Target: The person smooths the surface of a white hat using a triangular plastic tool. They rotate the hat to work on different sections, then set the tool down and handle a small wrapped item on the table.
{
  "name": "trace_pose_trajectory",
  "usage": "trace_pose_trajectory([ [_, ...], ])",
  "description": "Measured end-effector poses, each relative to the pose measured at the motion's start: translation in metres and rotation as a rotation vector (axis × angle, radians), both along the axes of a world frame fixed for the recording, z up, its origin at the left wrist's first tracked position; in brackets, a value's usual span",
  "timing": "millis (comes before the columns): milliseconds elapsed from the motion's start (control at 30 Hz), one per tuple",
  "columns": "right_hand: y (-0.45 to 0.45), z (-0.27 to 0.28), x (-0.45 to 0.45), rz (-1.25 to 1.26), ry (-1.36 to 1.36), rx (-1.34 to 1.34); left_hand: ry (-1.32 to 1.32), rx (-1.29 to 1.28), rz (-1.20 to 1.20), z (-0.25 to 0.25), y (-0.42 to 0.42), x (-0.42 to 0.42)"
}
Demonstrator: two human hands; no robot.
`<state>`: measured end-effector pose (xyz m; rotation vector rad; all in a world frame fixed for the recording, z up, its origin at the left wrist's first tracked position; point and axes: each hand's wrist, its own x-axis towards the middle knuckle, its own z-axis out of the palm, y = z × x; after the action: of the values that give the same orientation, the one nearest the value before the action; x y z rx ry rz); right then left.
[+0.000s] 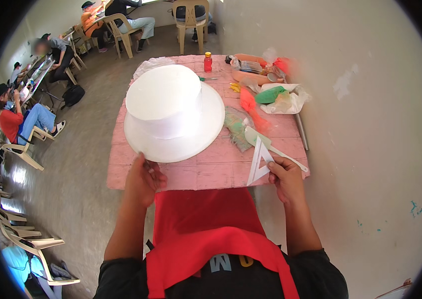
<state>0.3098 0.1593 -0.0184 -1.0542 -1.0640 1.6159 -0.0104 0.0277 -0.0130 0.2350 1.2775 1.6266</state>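
A round, smooth white-coated cake (164, 93) stands on a wider white round board or turntable (213, 116) on the pink table. My left hand (146, 181) is at the near-left rim, its thumb by the edge and its fingers loosely curled and somewhat blurred; it grips nothing that I can see. Between thumb and fingers, my right hand (287, 175) holds a white triangular scraper (254, 160) with a triangular opening, tilted above the table's near right. Just behind the scraper lies a white spatula (250, 135), its handle pointing toward the right corner.
Right of the cake lie a green bag (235, 125), a red piping bag (248, 101) and another green one (271, 94) on white plastic. Farther back are an orange tray (254, 77) of supplies and a red bottle (208, 62). A wall (364, 130) borders the right; people sit at left.
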Motion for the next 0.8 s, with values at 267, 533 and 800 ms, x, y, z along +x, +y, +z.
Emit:
trace_pose_trajectory([
  [267, 0.015, 0.001, 0.016, -0.030, -0.106, 0.032, 0.696, 0.177, -0.844, 0.001, 0.015, 0.064],
  [533, 0.060, 0.007, 0.041, 0.074, -0.263, -0.058, 1.524, 0.224, -0.501, -0.007, 0.104, 0.124],
  [800, 0.080, 0.010, 0.037, 0.330, -0.442, -0.081, 1.736, 0.110, -0.408, -0.023, 0.133, 0.140],
])
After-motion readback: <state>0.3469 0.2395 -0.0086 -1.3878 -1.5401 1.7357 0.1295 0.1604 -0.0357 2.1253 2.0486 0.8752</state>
